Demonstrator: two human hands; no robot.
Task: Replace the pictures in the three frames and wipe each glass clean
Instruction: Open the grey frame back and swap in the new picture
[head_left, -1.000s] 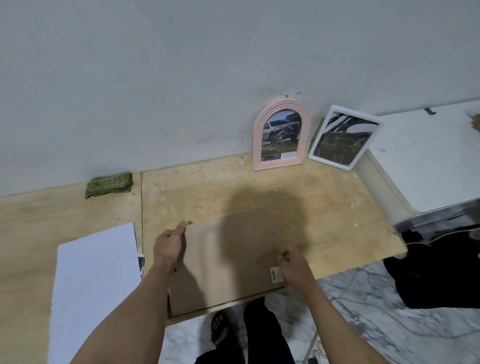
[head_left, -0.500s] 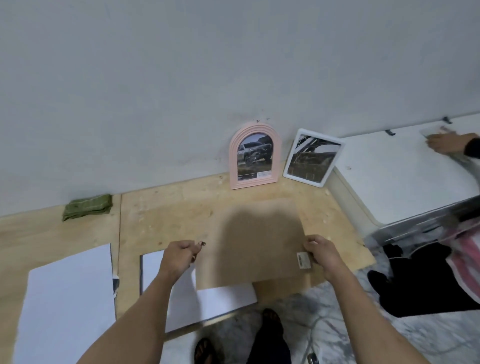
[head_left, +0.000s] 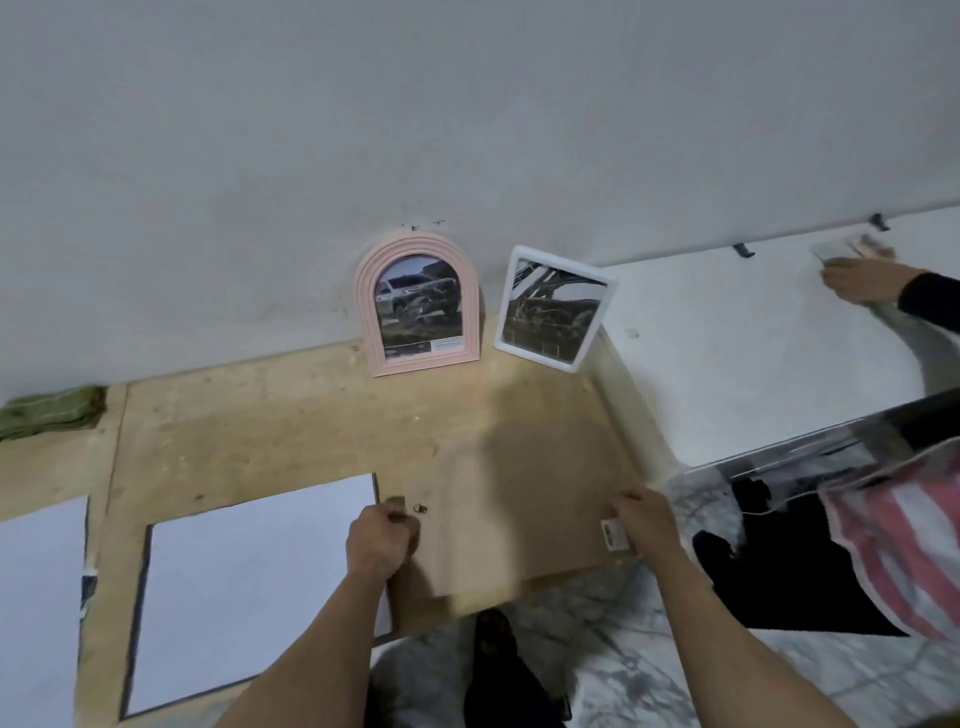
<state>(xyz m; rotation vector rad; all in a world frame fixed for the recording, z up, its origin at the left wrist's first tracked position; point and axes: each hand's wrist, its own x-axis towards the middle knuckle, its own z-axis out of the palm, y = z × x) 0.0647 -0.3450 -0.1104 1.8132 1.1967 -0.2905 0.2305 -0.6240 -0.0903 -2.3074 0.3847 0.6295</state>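
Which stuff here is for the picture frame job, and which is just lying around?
For the job:
brown cardboard backing board, held by both hands
open dark frame with white sheet
pink arched frame
white rectangular frame
folded green cloth

Lying about:
red striped fabric

Single view, head-worn, wide-angle. Looks forward and steeply down from above the plywood counter (head_left: 291, 415), facing the grey wall (head_left: 467, 130) behind it. Both forearms enter from the bottom edge; left hand (head_left: 382, 540) and right hand (head_left: 647, 522) sit close, low in frame. Floor and feet visible beneath the near counter edge. Edges bend, probably lens distortion. No second view to overlap.
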